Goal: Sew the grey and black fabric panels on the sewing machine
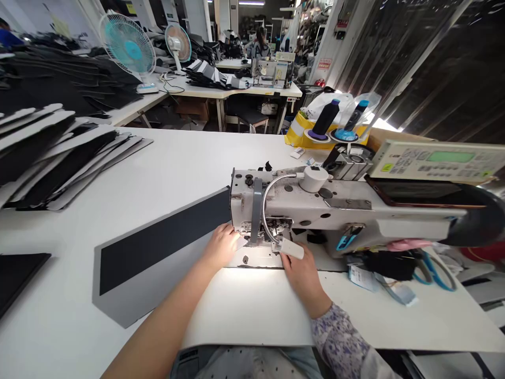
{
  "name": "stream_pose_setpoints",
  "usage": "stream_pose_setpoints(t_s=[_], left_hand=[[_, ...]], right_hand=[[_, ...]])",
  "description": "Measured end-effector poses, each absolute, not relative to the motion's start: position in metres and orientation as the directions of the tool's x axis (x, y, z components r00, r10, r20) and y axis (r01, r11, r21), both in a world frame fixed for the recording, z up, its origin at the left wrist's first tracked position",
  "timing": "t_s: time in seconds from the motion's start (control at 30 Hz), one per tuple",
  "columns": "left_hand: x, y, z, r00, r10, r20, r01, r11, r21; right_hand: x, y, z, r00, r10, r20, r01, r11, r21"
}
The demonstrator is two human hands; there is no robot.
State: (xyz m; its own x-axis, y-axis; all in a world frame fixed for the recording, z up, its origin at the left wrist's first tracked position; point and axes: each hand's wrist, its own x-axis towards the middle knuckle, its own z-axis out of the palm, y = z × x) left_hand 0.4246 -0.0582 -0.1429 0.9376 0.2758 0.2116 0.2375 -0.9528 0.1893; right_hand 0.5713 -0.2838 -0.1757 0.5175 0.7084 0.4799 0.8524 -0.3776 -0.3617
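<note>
A long dark panel with a grey border (158,247) lies across the white table (177,163) and runs under the head of a sewing machine (315,205). My left hand (221,246) rests on the panel's end beside the needle area, fingers curled and pressed down on the material. My right hand (302,271) lies on the machine bed just right of the needle, below the small lamp (288,247) on its flexible neck; its fingertips are hidden under the lamp.
Stacks of dark and grey panels (51,152) lie at the far left. Two thread cones (325,120) stand behind the machine, with a control panel (437,160) at right. Blue-handled scissors (432,269) lie at right. Fans (128,47) and other work tables are behind.
</note>
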Motion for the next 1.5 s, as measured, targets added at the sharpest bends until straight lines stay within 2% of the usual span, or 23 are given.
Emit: stream_pose_setpoints(t_s=[0.13,0.27,0.43,0.5,0.73,0.9,1.07,1.27,1.5], left_hand=[[0.430,-0.056,-0.149,0.919,0.309,0.246,0.277,-0.948,0.156],[0.428,-0.061,-0.148,0.909,0.315,0.274,0.279,-0.946,0.164],[0.407,-0.073,-0.142,0.801,0.482,0.355,0.472,-0.873,0.122],[0.397,-0.076,-0.138,0.810,0.481,0.335,0.485,-0.871,0.076],[0.375,-0.099,-0.124,0.922,0.353,0.156,0.364,-0.931,-0.042],[0.374,-0.119,-0.127,0.905,0.403,0.138,0.414,-0.908,-0.064],[0.380,-0.117,-0.133,0.872,0.431,0.232,0.447,-0.894,-0.017],[0.396,-0.105,-0.136,0.850,0.437,0.295,0.452,-0.892,0.018],[0.416,-0.087,-0.139,0.855,0.417,0.309,0.442,-0.897,-0.015]], right_hand=[[0.568,-0.281,-0.171,0.498,0.734,0.462,0.863,-0.366,-0.349],[0.570,-0.284,-0.164,0.513,0.726,0.458,0.849,-0.352,-0.394],[0.575,-0.287,-0.167,0.564,0.679,0.470,0.805,-0.324,-0.498],[0.575,-0.287,-0.168,0.592,0.663,0.458,0.780,-0.326,-0.534],[0.573,-0.291,-0.163,0.708,0.606,0.363,0.635,-0.321,-0.703],[0.573,-0.291,-0.161,0.747,0.592,0.302,0.547,-0.289,-0.786],[0.576,-0.288,-0.161,0.758,0.567,0.321,0.527,-0.245,-0.813],[0.577,-0.285,-0.167,0.755,0.573,0.319,0.553,-0.295,-0.779],[0.579,-0.283,-0.169,0.688,0.604,0.402,0.635,-0.234,-0.736]])
